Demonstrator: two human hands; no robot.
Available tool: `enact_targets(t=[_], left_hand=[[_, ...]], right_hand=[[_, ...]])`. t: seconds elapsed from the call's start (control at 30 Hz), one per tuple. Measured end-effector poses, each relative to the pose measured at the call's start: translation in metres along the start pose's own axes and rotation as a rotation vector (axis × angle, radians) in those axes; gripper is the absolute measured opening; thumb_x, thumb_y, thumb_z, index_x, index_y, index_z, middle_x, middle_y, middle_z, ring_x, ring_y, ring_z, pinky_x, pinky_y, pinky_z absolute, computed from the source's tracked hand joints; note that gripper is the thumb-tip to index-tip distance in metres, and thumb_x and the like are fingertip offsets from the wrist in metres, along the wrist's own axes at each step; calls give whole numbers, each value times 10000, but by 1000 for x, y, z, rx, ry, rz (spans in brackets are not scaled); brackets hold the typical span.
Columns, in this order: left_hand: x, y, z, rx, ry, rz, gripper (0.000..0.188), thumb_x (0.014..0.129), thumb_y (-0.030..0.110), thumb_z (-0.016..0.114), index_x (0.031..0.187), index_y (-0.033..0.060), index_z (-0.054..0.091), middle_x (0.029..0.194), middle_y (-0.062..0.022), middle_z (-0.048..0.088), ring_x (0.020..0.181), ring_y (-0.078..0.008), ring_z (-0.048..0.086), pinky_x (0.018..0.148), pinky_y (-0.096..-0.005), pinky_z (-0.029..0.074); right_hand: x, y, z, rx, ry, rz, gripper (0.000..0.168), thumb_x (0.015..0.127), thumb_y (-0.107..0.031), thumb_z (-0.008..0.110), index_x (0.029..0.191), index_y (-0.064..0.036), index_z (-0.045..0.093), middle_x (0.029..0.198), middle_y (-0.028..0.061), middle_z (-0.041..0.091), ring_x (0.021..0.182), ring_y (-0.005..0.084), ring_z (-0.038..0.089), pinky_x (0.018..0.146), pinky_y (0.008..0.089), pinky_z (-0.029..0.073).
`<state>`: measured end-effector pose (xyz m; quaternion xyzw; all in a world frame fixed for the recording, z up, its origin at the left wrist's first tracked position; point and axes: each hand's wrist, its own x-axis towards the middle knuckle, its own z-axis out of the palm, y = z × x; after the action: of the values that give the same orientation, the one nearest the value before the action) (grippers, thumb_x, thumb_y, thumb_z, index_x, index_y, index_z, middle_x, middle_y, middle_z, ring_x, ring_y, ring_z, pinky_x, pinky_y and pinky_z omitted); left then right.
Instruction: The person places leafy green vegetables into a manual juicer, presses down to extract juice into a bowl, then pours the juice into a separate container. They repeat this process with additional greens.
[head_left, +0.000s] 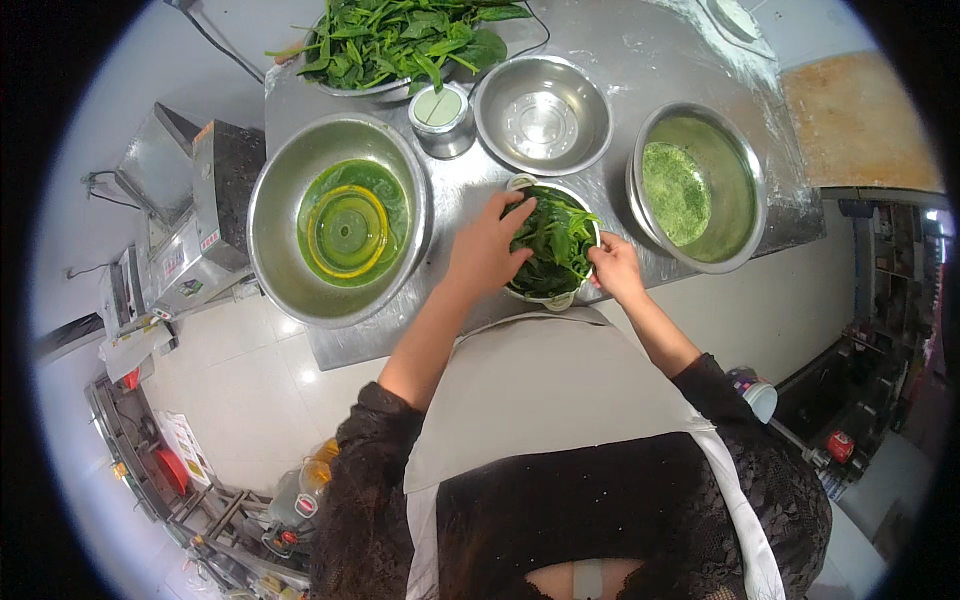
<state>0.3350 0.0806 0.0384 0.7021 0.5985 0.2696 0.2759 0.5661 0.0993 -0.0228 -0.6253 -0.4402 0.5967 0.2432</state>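
Observation:
On the steel tabletop directly before me is a white-rimmed round pot (559, 302) with small lugs at opposite sides. Leafy greens (559, 232) fill it, some stems sticking out over the right rim. My left hand (491, 244) reaches over its left side, fingers spread and fingertips among the leaves. At the right rim, my right hand (616, 268) grips the pot's edge with thumb and fingers. Just beyond the pot stands a steel bowl (592, 135). A steel cylinder with a pale green top (442, 135) is beside that bowl.
Left on the table, a large basin (270, 225) holds green liquid and a clear yellow-rimmed round piece (348, 232). More leafy greens (397, 45) heap at the back. Stacked steel bowls (739, 202) at right contain green residue. A metal machine (217, 195) stands left of the table.

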Motion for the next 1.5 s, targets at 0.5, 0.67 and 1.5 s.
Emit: enact_targets(t=[0.5, 0.67, 1.5], left_hand=[[-106, -217, -133, 370, 632, -700, 307, 773, 165, 693, 1045, 36, 636, 1043, -130, 609, 885, -281, 617, 793, -409, 495], [-70, -224, -150, 357, 188, -1085, 420, 815, 207, 638, 1192, 52, 538, 1178, -208, 596, 1096, -371, 583, 919, -435, 484], [-115, -186, -218, 233, 769, -243, 218, 747, 76, 661, 883, 29, 498, 812, -157, 586, 678, -342, 601, 604, -434, 474]], right_hand=[[-30, -62, 59, -463, 261, -756, 218, 776, -98, 674, 984, -39, 641, 1070, 105, 592, 1039, 283, 510, 924, 357, 395], [-28, -93, 136, -329, 96, -804, 231, 772, -58, 670, 999, -30, 634, 1077, 105, 580, 1001, 242, 555, 845, 321, 459], [-27, -64, 252, 78, -117, 70, 95, 688, -3, 597, 758, 62, 594, 652, 95, 575, 532, 184, 559, 402, 305, 433]])
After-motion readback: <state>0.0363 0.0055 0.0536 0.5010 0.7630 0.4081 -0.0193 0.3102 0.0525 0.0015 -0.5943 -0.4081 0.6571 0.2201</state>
